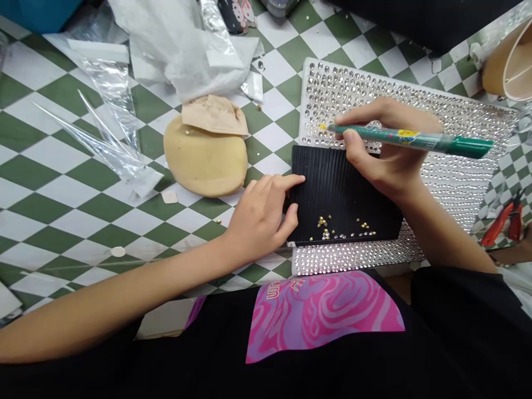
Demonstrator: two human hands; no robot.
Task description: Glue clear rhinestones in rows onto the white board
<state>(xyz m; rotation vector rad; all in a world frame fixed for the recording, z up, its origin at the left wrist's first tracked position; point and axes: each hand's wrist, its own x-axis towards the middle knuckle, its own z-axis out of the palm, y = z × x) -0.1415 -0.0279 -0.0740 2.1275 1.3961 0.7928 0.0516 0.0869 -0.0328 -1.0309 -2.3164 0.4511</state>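
My right hand [394,147] grips a green pen [419,138] between thumb and fingers. The pen's yellow tip is at the left part of a white panel [310,130] covered in rows of clear rhinestones; whether it touches cannot be told. A black ribbed tray [344,194] lies over the panel, with loose gold-backed rhinestones [323,223] scattered near its lower edge. At the tray's left edge, my left hand [266,210] holds on, index finger on the rim and thumb beside it. Its other fingers are curled and partly hidden.
Left of the tray lies a tan oval pad [203,160] with a beige crumpled piece [214,114] on it. Clear plastic bags [112,100] and white wrapping [178,44] cover the upper left. Red-handled pliers [505,219] lie right, below a tan cup [509,64].
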